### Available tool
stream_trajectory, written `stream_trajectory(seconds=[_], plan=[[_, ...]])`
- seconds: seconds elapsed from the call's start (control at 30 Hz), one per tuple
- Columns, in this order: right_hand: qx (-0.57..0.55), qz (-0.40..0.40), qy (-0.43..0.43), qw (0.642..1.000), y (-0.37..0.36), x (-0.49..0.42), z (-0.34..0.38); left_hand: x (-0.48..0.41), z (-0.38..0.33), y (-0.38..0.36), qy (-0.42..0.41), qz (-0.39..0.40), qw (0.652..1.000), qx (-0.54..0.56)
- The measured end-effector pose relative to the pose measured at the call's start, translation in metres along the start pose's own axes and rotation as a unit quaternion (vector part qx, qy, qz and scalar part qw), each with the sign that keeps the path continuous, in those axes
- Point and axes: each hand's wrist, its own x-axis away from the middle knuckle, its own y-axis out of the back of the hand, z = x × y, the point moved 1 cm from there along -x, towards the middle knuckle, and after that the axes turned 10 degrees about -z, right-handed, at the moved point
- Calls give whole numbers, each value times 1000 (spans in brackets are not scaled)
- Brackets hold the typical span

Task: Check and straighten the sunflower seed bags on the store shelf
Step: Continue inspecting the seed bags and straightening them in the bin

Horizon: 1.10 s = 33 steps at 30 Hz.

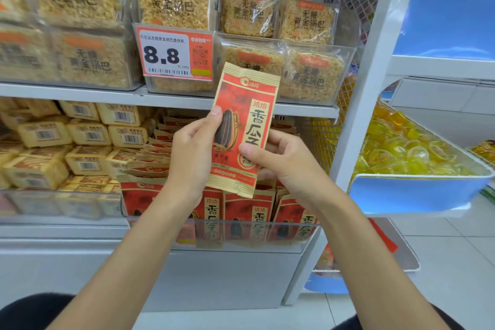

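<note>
One sunflower seed bag [242, 126] is held upright, slightly tilted, in front of the shelf [107, 95]. It sits above the clear bin [267, 222] where the other seed bags [249, 209] stand in rows. The left hand [191, 153] pinches its left edge, thumb in front, fingers behind. The right hand [284, 161] has the same grip on the lower right edge. The pack looks light, thin and crinkly, probably slick. Holding it by the side edges should avoid crushing the seeds.

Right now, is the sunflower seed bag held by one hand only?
No, the left hand and the right hand both pinch the sunflower seed bag, thumbs on its front.
</note>
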Motion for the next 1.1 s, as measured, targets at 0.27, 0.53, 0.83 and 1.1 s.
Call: stream_trajectory(seconds=[0.27,0.53,0.83,1.1], plan=[[59,85,4,995,-8,5,1,2,-2,-1,-20,-69,996,47],[141,46,84,985,-3,7,8,-4,4,2,-155,-31,987,-14],[201,-42,185,961,-7,8,12,18,-5,-10,128,191,969,86],[-65,-185,71,978,11,1,14,19,-4,-4,154,220,963,3]])
